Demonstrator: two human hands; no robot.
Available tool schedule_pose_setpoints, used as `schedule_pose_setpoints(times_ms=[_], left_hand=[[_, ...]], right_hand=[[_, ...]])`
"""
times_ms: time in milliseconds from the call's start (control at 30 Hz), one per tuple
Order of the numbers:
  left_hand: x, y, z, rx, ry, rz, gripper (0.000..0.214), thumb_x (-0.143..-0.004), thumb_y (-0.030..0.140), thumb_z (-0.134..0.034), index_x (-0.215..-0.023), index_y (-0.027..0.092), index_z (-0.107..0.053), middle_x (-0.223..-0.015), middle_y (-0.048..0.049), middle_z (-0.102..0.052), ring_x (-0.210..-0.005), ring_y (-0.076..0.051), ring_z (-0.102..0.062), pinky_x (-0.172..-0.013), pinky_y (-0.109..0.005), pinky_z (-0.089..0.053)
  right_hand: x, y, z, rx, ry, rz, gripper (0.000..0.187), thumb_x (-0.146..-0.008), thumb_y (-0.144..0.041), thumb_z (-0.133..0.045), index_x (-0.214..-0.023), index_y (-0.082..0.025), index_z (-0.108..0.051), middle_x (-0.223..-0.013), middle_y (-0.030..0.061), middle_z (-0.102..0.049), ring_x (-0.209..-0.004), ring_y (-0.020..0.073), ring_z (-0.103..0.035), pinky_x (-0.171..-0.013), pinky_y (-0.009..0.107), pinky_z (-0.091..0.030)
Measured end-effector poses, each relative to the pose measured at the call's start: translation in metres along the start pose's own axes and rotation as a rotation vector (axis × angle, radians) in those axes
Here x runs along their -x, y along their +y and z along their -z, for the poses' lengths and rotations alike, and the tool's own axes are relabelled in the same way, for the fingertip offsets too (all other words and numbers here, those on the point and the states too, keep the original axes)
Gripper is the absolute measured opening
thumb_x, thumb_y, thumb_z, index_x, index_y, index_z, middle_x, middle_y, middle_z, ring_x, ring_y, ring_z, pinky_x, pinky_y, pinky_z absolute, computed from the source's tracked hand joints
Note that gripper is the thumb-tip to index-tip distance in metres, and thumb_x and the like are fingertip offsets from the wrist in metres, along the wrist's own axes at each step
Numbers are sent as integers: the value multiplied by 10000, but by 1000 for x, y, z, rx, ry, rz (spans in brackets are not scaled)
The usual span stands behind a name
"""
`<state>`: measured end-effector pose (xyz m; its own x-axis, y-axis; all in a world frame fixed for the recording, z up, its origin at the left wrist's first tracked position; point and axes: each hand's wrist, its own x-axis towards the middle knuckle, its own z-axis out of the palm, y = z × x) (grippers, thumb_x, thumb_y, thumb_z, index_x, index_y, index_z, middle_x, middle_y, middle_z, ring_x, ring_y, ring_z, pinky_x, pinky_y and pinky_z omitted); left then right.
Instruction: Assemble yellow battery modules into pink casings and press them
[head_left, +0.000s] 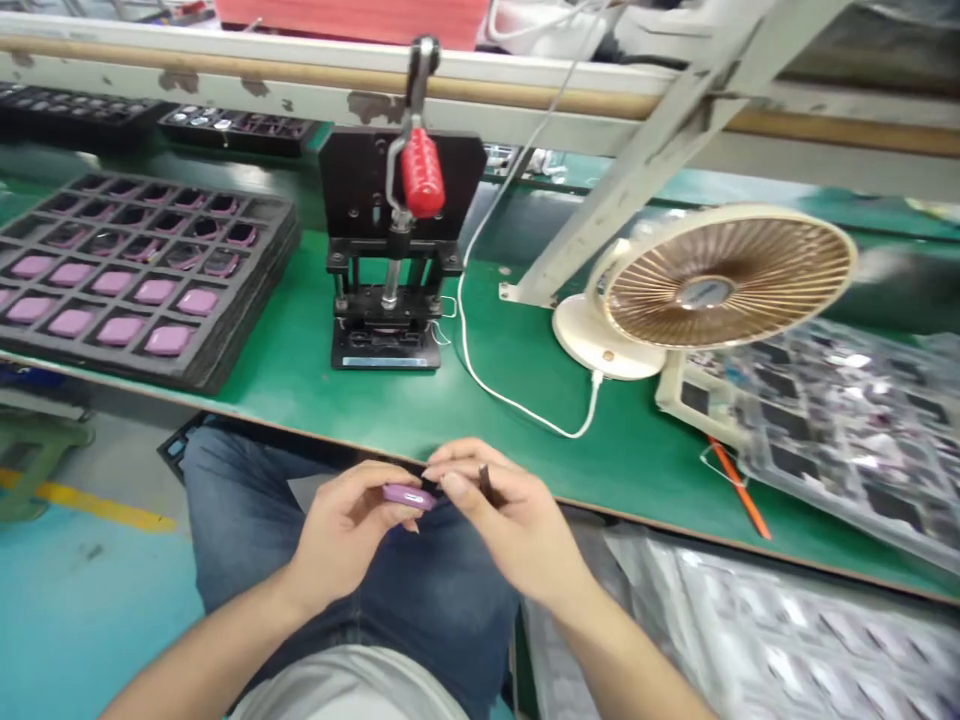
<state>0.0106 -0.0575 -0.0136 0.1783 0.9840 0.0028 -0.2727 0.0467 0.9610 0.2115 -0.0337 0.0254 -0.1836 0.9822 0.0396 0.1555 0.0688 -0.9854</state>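
Observation:
My left hand is closed around the edges of a small purple casing with rounded corners, tilted so that its side with a shiny slot faces me. It is held over my lap, near the bench's front edge. Beside it my right hand is closed, its fingers pinched round a slim dark tool whose end sticks up between them. A small black piece shows between the casing and my right fingertips. Whether it belongs to the casing or to the tool I cannot tell.
A black foam tray of purple casings stands at left. Behind my hands is a black press with a red handle. At right are a fan with a white cable, an orange stick and clear plastic trays.

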Motion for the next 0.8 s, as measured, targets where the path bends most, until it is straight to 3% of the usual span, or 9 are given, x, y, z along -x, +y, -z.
schedule_pose_setpoints(times_ms=[133,367,667,800], left_hand=[[6,-1,16,-183,23,-148,252,-971,153,-769,-1182,283,-818,-1082,-43,-798,-770,-148,-794,-741,-262,-686],[8,-1,24,-446,28,-289,267,-966,130,-764,-1210,235,-791,-1064,-57,-807,-784,-146,-789,-739,-239,-678],[3,0,22,-573,13,-409,303,-967,104,-753,-1247,218,-761,-1080,-60,-821,-979,-158,-795,-885,-220,-643],[3,0,23,-583,5,-440,309,-981,78,-723,-1253,221,-751,-1116,-64,-820,-1028,-158,-795,-937,-232,-635]], right_hand=[[6,4,-19,-11,75,134,104,-992,-318,-789,-1051,-332,-874,-935,20,-798,-832,149,-755,-738,218,-598],[10,16,-36,36,85,244,190,-954,-132,-792,-1022,-299,-851,-970,16,-807,-854,152,-771,-738,213,-620],[17,26,-33,101,96,315,266,-939,-85,-790,-1084,-297,-853,-1057,43,-768,-848,153,-758,-723,231,-638],[19,29,-33,154,53,321,280,-998,-137,-716,-1198,-289,-839,-1209,92,-767,-969,202,-781,-841,308,-666]])
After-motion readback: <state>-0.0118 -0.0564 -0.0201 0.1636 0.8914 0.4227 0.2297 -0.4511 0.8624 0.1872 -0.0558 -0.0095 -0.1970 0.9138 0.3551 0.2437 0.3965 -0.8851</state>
